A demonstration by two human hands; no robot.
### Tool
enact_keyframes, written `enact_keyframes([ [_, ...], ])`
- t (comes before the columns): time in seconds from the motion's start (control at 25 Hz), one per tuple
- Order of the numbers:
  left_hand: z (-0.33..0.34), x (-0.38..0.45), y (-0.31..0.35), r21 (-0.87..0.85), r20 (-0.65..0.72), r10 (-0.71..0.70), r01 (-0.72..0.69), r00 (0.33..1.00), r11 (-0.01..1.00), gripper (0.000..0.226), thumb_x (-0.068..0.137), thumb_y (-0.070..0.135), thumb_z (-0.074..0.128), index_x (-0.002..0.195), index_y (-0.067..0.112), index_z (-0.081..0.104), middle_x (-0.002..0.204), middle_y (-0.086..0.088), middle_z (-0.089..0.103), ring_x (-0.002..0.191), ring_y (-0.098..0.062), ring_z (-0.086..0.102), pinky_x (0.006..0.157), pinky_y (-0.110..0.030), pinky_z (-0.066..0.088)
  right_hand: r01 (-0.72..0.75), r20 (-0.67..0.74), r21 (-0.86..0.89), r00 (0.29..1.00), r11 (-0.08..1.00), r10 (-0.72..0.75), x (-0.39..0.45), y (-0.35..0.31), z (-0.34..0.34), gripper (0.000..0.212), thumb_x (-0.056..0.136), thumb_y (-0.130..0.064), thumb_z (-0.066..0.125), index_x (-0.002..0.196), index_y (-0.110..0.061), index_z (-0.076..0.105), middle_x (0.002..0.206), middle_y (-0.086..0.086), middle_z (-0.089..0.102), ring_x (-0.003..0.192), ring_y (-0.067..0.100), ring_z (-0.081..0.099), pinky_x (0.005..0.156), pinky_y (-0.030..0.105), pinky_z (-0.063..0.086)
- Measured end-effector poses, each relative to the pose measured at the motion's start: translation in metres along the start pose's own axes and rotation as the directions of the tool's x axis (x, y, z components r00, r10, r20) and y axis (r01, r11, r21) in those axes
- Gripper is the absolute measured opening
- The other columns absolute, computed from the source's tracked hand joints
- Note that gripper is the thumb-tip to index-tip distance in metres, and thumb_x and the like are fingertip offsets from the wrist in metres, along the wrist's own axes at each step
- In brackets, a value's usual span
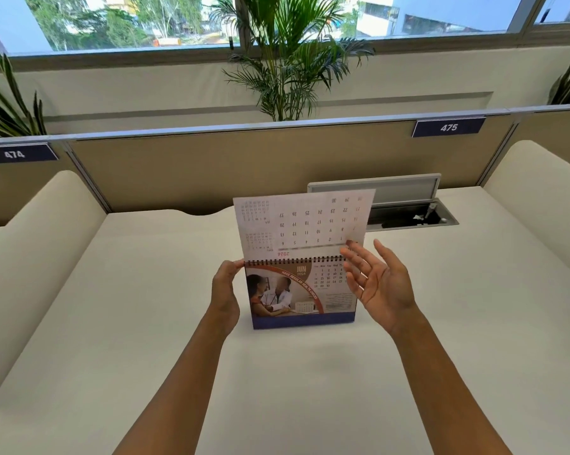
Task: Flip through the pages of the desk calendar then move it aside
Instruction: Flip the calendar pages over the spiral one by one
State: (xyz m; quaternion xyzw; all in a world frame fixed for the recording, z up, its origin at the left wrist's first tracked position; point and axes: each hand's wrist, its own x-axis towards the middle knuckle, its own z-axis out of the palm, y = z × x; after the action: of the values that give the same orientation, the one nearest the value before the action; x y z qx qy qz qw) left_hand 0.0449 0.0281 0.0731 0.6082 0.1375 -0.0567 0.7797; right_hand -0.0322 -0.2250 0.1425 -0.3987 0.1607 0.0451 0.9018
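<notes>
Facing camera: desk calendar [301,295] upright | spiral runs left-right | page [305,221] vertical

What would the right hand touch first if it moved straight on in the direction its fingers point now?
Probably the raised page of the desk calendar. The right hand is open, fingers pointing up and left, fingertips at the page's lower right corner. Depth is unclear, so contact may already exist.

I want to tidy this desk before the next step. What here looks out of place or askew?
Only the cable hatch set into the desk behind the calendar: its lid stands open. The raised calendar page is upright mid-flip by the right hand, the left hand steadying the calendar.
</notes>
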Motion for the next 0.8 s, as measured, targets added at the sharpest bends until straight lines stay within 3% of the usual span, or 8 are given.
enact_keyframes([
  [0.12,0.002,-0.001,-0.001,0.076,0.063,-0.003,-0.002,0.998,0.997,0.030,0.081,0.049,0.052,0.098,0.031,0.071,0.086,0.026,0.074,0.092,-0.005,0.059,0.080,-0.030,0.032,0.010,0.001,-0.010,1.000,1.000,-0.010,0.001,0.003,0.000,0.049,0.097,-0.045,0.046,0.134,-0.015,0.056,0.107,0.008,0.075,0.076,0.014,0.070,0.064,0.025,0.059],
  [0.24,0.002,0.000,-0.002,0.104,0.001,-0.027,0.027,1.000,0.994,0.032,0.086,0.053,0.059,0.106,0.031,0.072,0.085,0.024,0.075,0.090,-0.006,0.062,0.066,-0.020,0.035,0.014,-0.006,-0.011,1.000,1.000,-0.014,0.003,0.004,-0.003,0.050,0.097,-0.044,0.047,0.136,-0.015,0.054,0.108,0.009,0.075,0.077,0.015,0.071,0.063,0.026,0.059],
  [0.44,0.004,-0.003,-0.004,0.093,-0.090,-0.063,0.071,0.994,0.993,0.023,0.091,0.045,0.064,0.092,0.025,0.074,0.081,0.008,0.077,0.088,-0.014,0.068,0.063,-0.020,0.043,0.023,-0.048,-0.068,0.999,0.997,-0.026,0.005,0.008,-0.012,0.050,0.096,-0.046,0.048,0.138,-0.018,0.050,0.114,0.008,0.074,0.082,0.016,0.071,0.068,0.027,0.059],
  [0.56,0.007,-0.004,0.000,0.094,-0.140,-0.074,0.087,0.987,0.992,0.021,0.091,0.045,0.065,0.086,0.025,0.070,0.066,0.016,0.074,0.081,-0.007,0.062,0.061,-0.019,0.037,0.031,-0.078,-0.101,0.996,0.994,-0.039,0.006,0.011,-0.014,0.044,0.096,-0.044,0.049,0.133,-0.019,0.053,0.110,0.006,0.076,0.082,0.016,0.071,0.069,0.027,0.059],
  [0.68,0.008,-0.002,0.002,0.126,-0.179,-0.065,0.089,0.982,0.988,0.023,0.089,0.046,0.067,0.085,0.023,0.069,0.058,0.023,0.069,0.074,-0.001,0.056,0.057,-0.017,0.034,0.127,-0.178,-0.160,0.972,0.979,-0.155,0.009,0.015,-0.015,0.030,0.097,-0.032,0.054,0.124,-0.018,0.060,0.102,0.006,0.077,0.085,0.017,0.070,0.068,0.025,0.058],
  [0.8,0.008,-0.002,0.004,0.123,-0.200,-0.068,0.094,0.977,0.988,0.027,0.087,0.047,0.069,0.084,0.020,0.069,0.060,0.018,0.071,0.075,-0.003,0.059,0.056,-0.016,0.035,0.242,-0.328,-0.337,0.876,0.910,-0.354,0.013,0.019,-0.018,0.019,0.098,-0.021,0.056,0.115,-0.020,0.065,0.103,0.002,0.073,0.093,0.018,0.067,0.071,0.020,0.057],
])
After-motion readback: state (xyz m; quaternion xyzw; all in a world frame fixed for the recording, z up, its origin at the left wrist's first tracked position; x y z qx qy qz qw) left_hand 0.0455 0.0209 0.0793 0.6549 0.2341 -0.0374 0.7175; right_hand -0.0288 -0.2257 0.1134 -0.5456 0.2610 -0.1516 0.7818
